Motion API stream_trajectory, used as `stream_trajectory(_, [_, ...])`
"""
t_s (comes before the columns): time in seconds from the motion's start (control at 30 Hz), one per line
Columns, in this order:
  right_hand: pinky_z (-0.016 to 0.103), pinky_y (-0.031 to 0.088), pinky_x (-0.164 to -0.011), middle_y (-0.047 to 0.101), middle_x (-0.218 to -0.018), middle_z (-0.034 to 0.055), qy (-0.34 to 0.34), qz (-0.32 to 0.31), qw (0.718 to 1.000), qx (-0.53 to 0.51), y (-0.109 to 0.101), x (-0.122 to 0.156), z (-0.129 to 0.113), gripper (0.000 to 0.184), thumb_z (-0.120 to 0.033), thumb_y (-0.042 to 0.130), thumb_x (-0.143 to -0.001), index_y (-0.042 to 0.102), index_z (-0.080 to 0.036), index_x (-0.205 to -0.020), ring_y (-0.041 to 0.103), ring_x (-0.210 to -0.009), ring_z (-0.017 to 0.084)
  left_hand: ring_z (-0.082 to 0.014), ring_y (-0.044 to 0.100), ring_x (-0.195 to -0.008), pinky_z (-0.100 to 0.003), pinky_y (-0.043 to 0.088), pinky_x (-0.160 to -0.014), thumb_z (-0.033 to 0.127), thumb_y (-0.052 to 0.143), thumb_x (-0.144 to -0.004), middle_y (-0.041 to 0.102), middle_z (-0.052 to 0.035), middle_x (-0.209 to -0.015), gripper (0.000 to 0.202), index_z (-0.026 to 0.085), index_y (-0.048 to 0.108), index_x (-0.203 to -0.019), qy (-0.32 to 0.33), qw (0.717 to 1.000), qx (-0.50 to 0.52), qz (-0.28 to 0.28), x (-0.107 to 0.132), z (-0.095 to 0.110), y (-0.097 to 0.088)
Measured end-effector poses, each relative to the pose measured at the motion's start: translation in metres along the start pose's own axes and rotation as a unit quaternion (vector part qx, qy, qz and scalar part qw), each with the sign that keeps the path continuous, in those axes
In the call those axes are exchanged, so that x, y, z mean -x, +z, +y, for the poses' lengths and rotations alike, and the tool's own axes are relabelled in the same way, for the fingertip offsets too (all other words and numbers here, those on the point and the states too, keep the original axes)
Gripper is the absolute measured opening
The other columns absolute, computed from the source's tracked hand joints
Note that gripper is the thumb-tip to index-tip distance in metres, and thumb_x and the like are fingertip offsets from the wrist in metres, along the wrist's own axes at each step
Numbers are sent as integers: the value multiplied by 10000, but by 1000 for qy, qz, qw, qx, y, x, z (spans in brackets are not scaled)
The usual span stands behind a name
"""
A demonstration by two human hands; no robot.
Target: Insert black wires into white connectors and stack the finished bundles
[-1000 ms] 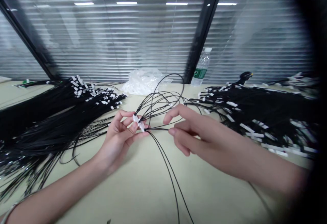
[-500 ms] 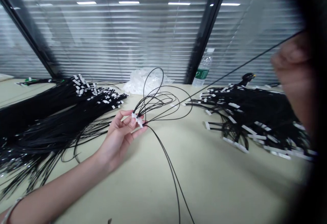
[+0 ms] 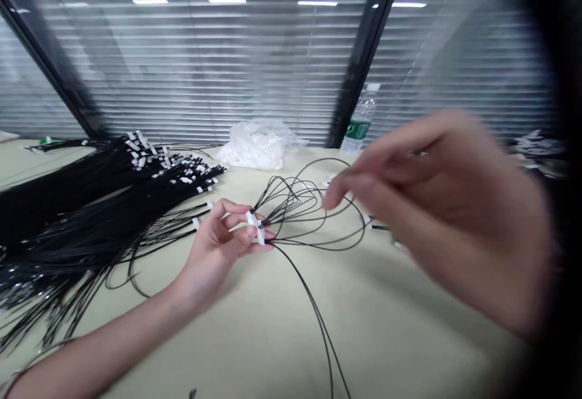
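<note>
My left hand pinches a white plastic connector between thumb and fingers, above the table. Thin black wires run out of the connector and loop back to the right of it. A pair of longer black wires hangs from its lower end toward the table's front edge. To the right, close to the camera and blurred, my right hand has thumb and forefinger pressed together at one looped black wire. The exact point of that pinch is smeared by motion.
Large bundles of black wires with white connector ends lie on the left. A clear plastic bag and a water bottle stand at the back by the blinds. More white-ended wires on the right are mostly hidden behind my right hand.
My right hand has come from the far right in toward the connector, and the wire that was stretched straight now hangs in a slack loop. My left hand has shifted slightly right and down.
</note>
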State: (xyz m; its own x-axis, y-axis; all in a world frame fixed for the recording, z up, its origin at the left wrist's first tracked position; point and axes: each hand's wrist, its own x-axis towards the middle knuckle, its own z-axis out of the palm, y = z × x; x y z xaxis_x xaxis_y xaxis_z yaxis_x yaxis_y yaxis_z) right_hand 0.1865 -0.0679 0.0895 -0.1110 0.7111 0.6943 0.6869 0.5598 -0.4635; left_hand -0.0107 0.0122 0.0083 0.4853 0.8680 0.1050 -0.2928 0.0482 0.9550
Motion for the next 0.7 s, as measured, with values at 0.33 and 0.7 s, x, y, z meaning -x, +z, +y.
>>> stream_trajectory(0.33, [286, 367, -662, 536, -751, 16, -132, -98, 972, 166, 36, 11, 15, 52, -123, 509, -813, 556, -146, -808, 448, -723, 134, -153, 640, -776, -304, 529, -698, 111, 580, -790, 612, 1, -861, 166, 203, 471, -874, 18, 999, 5, -47, 2, -1, 0])
stream_trajectory(0.7, [293, 352, -668, 536, -723, 29, -135, -99, 966, 195, 33, 12, 15, 110, -135, 483, -826, 584, -152, -786, 430, -699, 142, -183, 653, -768, -336, 524, -710, 125, 595, -774, 644, -25, -866, 157, 201, 491, -864, 17, 999, 14, -37, 4, 0, 2])
